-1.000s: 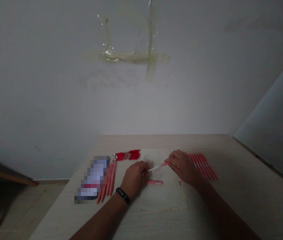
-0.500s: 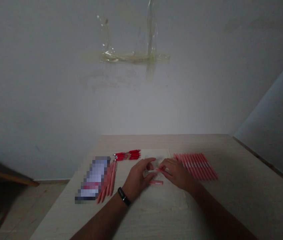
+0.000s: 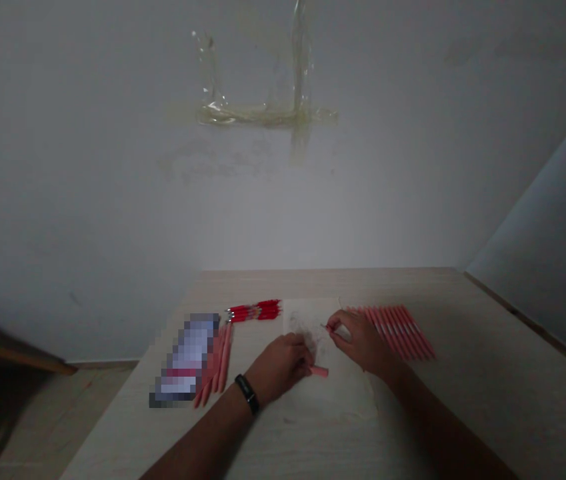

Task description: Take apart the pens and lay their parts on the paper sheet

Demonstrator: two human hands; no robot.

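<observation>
Left hand [image 3: 279, 367]: curled, fingers at a pink pen barrel [image 3: 319, 371], grip hidden. Right hand [image 3: 360, 343]: closed in a pinch on a small piece [image 3: 330, 327], too small to identify. Just beside: pink pens [image 3: 393, 331], in a row on a wooden table [image 3: 463, 313].

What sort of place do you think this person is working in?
Probably a plain room used as a simple workspace: a pale wood-grain table bears neat rows of pink pens, and the bare white wall behind it shows old tape marks.
</observation>
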